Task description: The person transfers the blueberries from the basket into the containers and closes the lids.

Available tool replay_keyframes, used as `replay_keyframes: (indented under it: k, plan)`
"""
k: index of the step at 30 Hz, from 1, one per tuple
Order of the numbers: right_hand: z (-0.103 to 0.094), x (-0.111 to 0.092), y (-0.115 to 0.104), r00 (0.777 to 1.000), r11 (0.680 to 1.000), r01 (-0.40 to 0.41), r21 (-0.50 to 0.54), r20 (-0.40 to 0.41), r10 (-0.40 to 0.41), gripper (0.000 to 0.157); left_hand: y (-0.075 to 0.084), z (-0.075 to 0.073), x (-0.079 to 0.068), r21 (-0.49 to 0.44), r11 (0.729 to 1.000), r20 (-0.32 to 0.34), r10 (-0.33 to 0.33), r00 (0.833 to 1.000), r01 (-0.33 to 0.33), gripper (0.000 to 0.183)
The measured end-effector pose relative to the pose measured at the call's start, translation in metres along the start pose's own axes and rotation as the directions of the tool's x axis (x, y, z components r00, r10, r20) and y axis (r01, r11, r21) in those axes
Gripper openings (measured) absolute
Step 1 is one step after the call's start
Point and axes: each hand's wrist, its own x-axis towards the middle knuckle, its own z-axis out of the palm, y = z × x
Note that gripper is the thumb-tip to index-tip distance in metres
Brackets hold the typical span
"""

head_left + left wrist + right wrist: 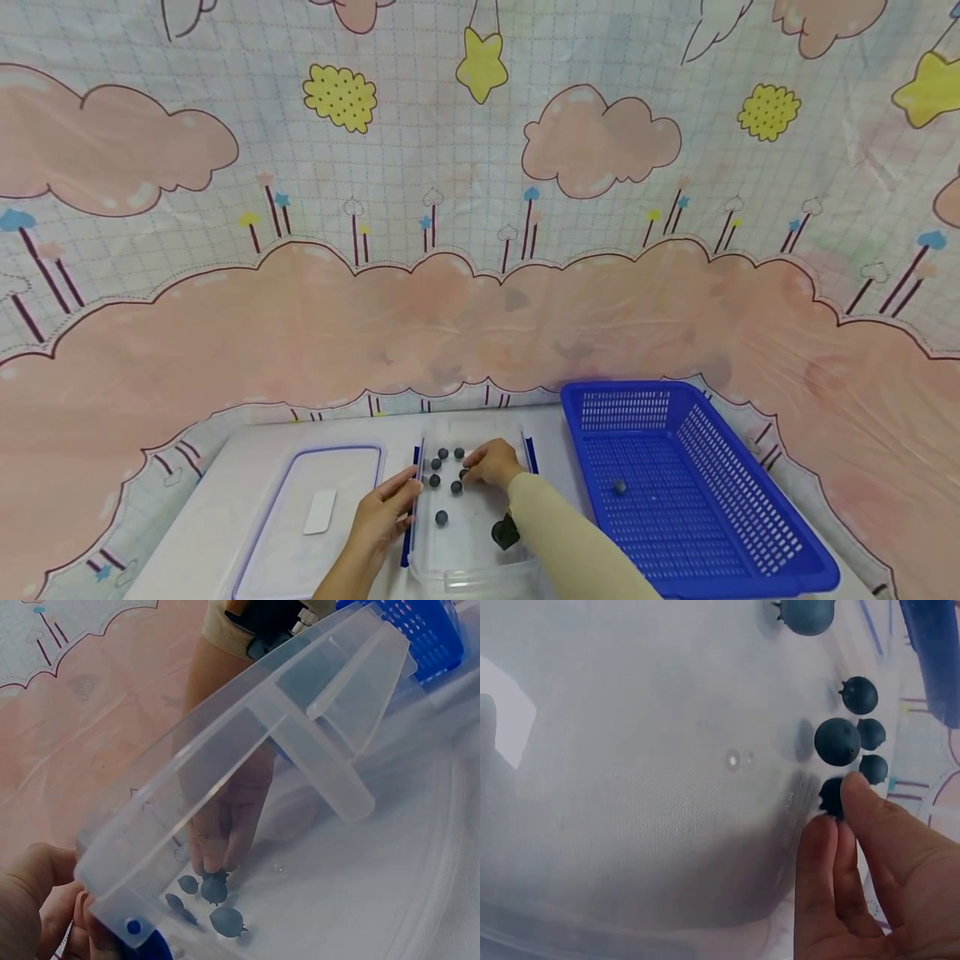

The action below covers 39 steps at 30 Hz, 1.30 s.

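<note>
A clear plastic box (472, 546) with blue side clips stands in front of me, several blueberries (441, 518) scattered on its floor. My left hand (384, 512) grips the box's left side; its thumb and fingers show at the box's corner in the left wrist view. Reaching inside, my right hand (495, 463) pinches a blueberry (831, 798) between thumb and fingertips, low over the box floor. Other blueberries (837, 742) sit close beside those fingertips in the right wrist view.
To the right stands a blue plastic basket (708, 562) with perforated walls and one blueberry (618, 487) in it. On the left lies a clear lid (288, 542) with a blue seal, with a small white rectangle (320, 512) on it. A patterned cloth (480, 333) hangs behind the white table.
</note>
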Motion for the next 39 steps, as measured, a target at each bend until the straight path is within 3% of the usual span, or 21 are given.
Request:
replay_keyframes:
  k: [4, 7, 13, 17, 21, 24, 28, 39]
  plan:
    - [-0.005, -0.001, -0.005, 0.998, 0.998, 0.064, 0.020, -0.028, -0.064, 0.015, -0.001, 0.000, 0.000, -0.005, 1.000, 0.002, 0.006, 1.000, -0.006, 0.047]
    - [-0.019, -0.005, -0.016, 0.988, 0.988, 0.148, 0.044, -0.039, -0.147, 0.018, -0.002, -0.001, 0.000, -0.011, 1.000, 0.005, 0.009, 1.000, -0.009, 0.046]
    - [-0.080, -0.017, -0.029, 0.946, 0.936, 0.312, 0.164, 0.039, -0.323, 0.025, -0.003, 0.001, 0.000, -0.028, 0.999, -0.001, 0.018, 1.000, -0.018, 0.047]
    - [-0.136, -0.029, -0.010, 0.932, 0.917, 0.336, 0.215, 0.066, -0.357, 0.030, -0.003, 0.002, -0.001, -0.030, 0.999, 0.008, 0.015, 1.000, -0.015, 0.046]
    - [-0.184, -0.037, 0.024, 0.947, 0.935, 0.303, 0.184, 0.049, -0.316, 0.037, -0.002, 0.002, -0.001, -0.019, 1.000, 0.006, 0.010, 1.000, -0.010, 0.047]
    - [-0.207, -0.043, 0.050, 0.959, 0.951, 0.272, 0.148, 0.045, -0.281, 0.043, -0.001, 0.000, 0.000, -0.015, 1.000, 0.002, 0.010, 1.000, -0.010, 0.049]
    - [-0.218, -0.048, 0.079, 0.967, 0.965, 0.243, 0.099, 0.050, -0.248, 0.046, -0.001, 0.000, 0.000, -0.014, 1.000, 0.000, 0.005, 1.000, -0.005, 0.048]
    - [-0.215, -0.048, 0.125, 0.981, 0.986, 0.166, 0.021, 0.101, -0.167, 0.042, -0.001, 0.000, 0.000, -0.014, 1.000, 0.005, 0.014, 1.000, -0.014, 0.049]
